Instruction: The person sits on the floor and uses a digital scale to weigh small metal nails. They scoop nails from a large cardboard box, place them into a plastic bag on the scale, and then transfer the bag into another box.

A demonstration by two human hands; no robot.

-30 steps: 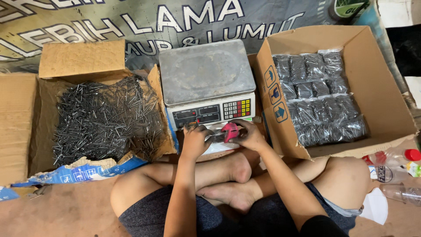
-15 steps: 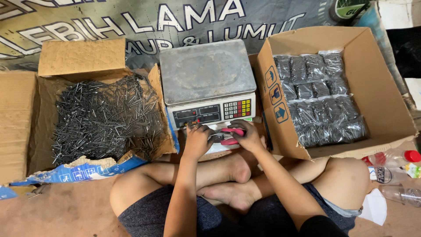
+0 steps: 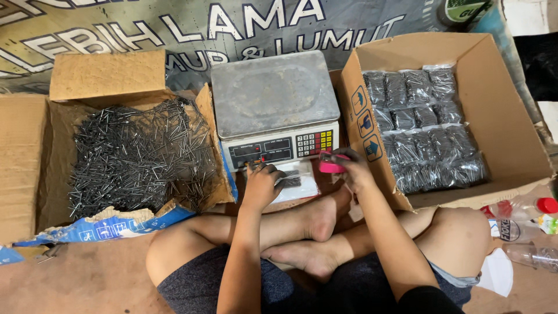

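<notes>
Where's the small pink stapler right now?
Head view, centre-right: the small pink stapler is in the right hand, just below the grey weighing scale, beside the cardboard box of bagged nails.

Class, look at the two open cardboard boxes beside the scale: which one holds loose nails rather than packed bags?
The brown cardboard box on the left, heaped with loose dark nails. The right-hand cardboard box holds rows of clear plastic bags instead.

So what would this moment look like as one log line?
left hand: on small clear bag of nails | right hand: holding pink stapler | where: before scale | boxed nail packets: right
</notes>
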